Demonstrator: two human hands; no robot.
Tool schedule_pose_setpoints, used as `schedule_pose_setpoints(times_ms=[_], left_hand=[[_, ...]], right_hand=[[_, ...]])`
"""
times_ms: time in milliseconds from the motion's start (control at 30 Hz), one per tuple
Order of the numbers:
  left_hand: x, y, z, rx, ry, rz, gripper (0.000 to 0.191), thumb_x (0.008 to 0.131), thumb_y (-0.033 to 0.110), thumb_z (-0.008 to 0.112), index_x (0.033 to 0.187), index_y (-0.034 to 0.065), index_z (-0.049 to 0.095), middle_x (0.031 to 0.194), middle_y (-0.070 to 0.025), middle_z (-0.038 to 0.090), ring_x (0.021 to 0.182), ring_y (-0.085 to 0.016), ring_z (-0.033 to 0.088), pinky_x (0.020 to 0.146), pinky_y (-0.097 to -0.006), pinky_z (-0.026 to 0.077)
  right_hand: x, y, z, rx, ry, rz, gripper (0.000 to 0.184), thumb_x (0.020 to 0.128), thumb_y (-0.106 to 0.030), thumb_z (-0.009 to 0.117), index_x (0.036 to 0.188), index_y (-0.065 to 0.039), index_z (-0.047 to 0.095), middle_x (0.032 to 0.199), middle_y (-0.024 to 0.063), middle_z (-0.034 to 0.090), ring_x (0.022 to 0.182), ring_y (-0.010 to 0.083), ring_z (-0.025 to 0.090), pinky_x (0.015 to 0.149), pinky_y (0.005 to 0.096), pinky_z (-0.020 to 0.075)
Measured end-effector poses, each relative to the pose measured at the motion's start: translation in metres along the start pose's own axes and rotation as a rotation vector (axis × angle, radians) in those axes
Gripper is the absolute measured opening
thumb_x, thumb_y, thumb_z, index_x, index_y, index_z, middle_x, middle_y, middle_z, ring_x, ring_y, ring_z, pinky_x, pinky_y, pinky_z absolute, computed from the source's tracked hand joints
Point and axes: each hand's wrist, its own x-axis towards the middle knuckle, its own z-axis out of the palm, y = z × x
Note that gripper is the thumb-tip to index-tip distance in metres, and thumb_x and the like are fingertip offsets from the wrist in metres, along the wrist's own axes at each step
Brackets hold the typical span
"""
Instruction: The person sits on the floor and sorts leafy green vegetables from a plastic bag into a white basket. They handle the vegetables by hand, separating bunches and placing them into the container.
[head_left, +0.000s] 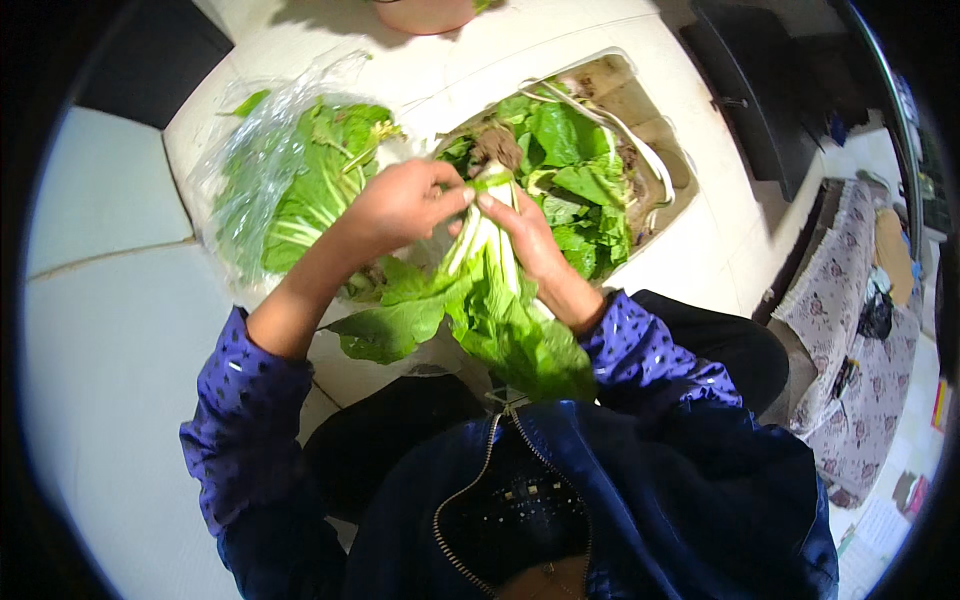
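A leafy green plant (491, 259) with pale stalks hangs between my hands, its leaves down towards my lap. Brown, soil-like matter covers its root end (496, 147), which points away from me. My right hand (529, 232) wraps the stalks from the right, just below the root. From the left, my left hand (409, 201) pinches at the stalk base, beside a bright green strip (491, 182) that crosses it. Whether this strip is a tie or a stem, I cannot tell. Some of the left fingertips are hidden behind the stalks.
Left of my hands lies a clear plastic bag (255, 161) with leafy greens (322, 202). On the right, a dirty pale plastic bin (679, 161) holds more greens (570, 142) and a white strap (637, 146). A pinkish container (424, 15) stands on the tiled floor (480, 56) ahead.
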Motion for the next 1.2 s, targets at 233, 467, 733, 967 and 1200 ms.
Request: schedule_pose_setpoints(times_ms=[233, 467, 733, 967, 1200], left_hand=[[0.024, -0.024, 0.043, -0.175, -0.153, 0.06, 0.034, 0.088, 0.014, 0.053, 0.12, 0.0052, 0.047, 0.082, -0.0014, 0.052, 0.071, -0.007, 0.05, 0.062, -0.0227, 0.042], [0.089, -0.035, 0.068, 0.413, 0.165, 0.447, 0.039, 0.083, 0.013, 0.054, 0.117, -0.0031, 0.047, 0.108, -0.022, 0.053, 0.1, -0.033, 0.051, 0.086, -0.0377, 0.042], [0.196, -0.018, 0.109, 0.212, 0.228, 0.155, 0.09, 0.069, 0.044, 0.071, 0.136, 0.0036, 0.026, 0.129, -0.0223, 0.043, 0.12, -0.035, 0.041, 0.104, -0.0425, 0.029], [0.177, -0.077, 0.134, 0.4, -0.009, 0.352, 0.041, 0.085, 0.025, 0.053, 0.124, 0.0156, 0.048, 0.122, -0.0114, 0.052, 0.12, -0.026, 0.041, 0.108, -0.0419, 0.018], [0.156, -0.123, 0.146, -0.448, -0.02, 0.178, 0.039, 0.09, 0.031, 0.041, 0.124, 0.0125, 0.048, 0.131, -0.0071, 0.044, 0.122, -0.023, 0.038, 0.103, -0.041, 0.028]], right_hand=[[-0.037, -0.028, -0.047, -0.061, 0.414, -0.198, 0.029, 0.088, -0.02, 0.053, 0.107, 0.0, 0.044, 0.093, 0.0152, 0.06, 0.075, 0.0241, 0.063, 0.065, 0.0351, 0.0544], [-0.027, -0.058, -0.097, 0.069, 0.565, -0.084, 0.03, 0.088, -0.023, 0.049, 0.101, 0.003, 0.052, 0.086, 0.0135, 0.063, 0.077, 0.0219, 0.063, 0.066, 0.0314, 0.0519], [-0.026, -0.071, -0.123, -0.585, 0.748, -0.173, 0.031, 0.081, -0.022, 0.063, 0.094, 0.006, 0.059, 0.082, 0.009, 0.064, 0.069, 0.0143, 0.059, 0.061, 0.0252, 0.0462], [-0.004, -0.079, -0.148, -0.615, 0.865, -0.002, 0.037, 0.08, -0.03, 0.061, 0.092, 0.004, 0.064, 0.085, 0.0073, 0.063, 0.073, 0.0134, 0.053, 0.067, 0.0276, 0.0418], [0.033, -0.071, -0.137, -0.267, 0.508, -0.267, 0.035, 0.091, -0.027, 0.049, 0.115, -0.001, 0.052, 0.1, 0.0038, 0.057, 0.083, 0.0121, 0.053, 0.072, 0.0247, 0.0446]])
